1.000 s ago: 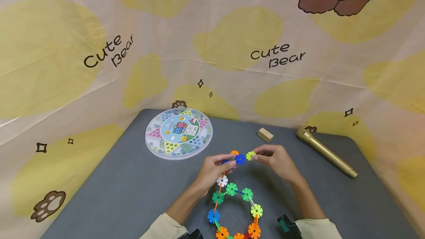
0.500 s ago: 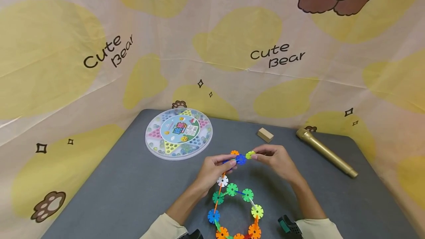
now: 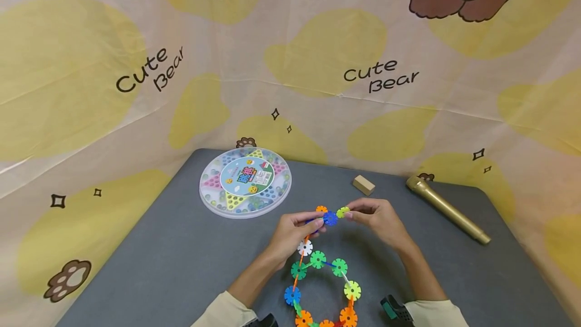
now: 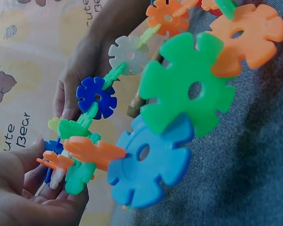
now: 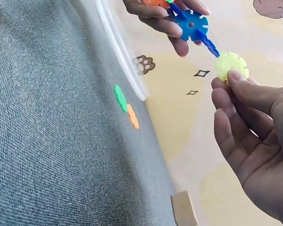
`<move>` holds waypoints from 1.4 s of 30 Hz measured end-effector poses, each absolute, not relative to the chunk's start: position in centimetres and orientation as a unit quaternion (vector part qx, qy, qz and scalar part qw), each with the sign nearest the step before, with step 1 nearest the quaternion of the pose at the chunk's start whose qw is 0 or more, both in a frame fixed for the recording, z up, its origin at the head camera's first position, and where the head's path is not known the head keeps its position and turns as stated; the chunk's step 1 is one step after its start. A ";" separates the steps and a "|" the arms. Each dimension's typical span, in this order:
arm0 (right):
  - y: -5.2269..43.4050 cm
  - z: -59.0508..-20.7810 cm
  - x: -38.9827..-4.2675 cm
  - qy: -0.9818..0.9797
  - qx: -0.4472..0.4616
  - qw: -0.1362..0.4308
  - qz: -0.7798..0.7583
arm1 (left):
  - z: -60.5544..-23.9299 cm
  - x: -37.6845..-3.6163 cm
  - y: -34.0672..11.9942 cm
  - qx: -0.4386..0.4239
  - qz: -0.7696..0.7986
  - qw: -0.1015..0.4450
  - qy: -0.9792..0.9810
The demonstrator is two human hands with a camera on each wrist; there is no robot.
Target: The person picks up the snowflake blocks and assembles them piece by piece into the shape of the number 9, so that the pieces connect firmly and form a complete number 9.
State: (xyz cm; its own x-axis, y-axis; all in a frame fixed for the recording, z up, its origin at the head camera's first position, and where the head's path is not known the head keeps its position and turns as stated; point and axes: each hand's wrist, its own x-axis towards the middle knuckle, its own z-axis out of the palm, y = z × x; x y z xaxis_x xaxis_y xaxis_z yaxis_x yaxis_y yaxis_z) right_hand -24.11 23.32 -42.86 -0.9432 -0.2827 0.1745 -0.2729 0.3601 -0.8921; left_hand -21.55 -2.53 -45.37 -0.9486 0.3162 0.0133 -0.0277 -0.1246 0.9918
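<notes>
- Yellow-green plastic snowflake disc (image 5: 231,66) pinched at its rim by right hand (image 3: 379,221) between thumb and fingertips; held above grey felt tabletop (image 3: 172,256), just beside a blue plastic snowflake disc (image 3: 330,218).
- Blue disc carries a short blue connector stick (image 5: 207,43) pointing at the yellow-green disc; the stick's tip looks touching or just seated in a rim slot, cannot tell which.
- Left hand (image 3: 290,233) grips the blue disc end, fingers curled round it, an orange disc (image 3: 321,209) right behind.
- Both belong to a ring-shaped chain of coloured snowflake discs and sticks (image 3: 324,286) running down toward the person, lower part near the table.
- Step judged: joining the yellow-green disc onto the chain end, mid-insert.
- Next move calls for lining slot with stick, pushing straight in while left hand braces; a skewed push could pop neighbouring joints.
- Further out: round clear plastic marble game box (image 3: 245,181), small wooden block (image 3: 363,184), gold microphone (image 3: 447,208).
</notes>
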 end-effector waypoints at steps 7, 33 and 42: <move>23.0 -43.1 -24.0 0.814 -0.176 0.000 -0.553 | -45.5 -21.6 -2.5 0.107 0.750 0.117 0.642; 22.5 -44.2 -24.0 0.796 -0.198 -0.022 -0.572 | -45.6 -21.2 -2.2 0.116 0.749 0.109 0.643; 22.6 -44.2 -24.2 0.806 -0.209 0.002 -0.554 | -45.7 -21.8 -2.3 0.103 0.759 0.124 0.631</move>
State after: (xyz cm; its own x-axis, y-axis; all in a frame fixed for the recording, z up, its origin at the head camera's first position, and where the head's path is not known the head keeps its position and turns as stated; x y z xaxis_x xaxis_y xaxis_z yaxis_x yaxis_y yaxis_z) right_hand -24.23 22.62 -44.18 -0.9123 -0.3401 0.2282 -0.3349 0.2986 -0.8937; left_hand -21.78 -2.33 -45.69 -0.9478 0.3188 0.0000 -0.0579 -0.1720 0.9834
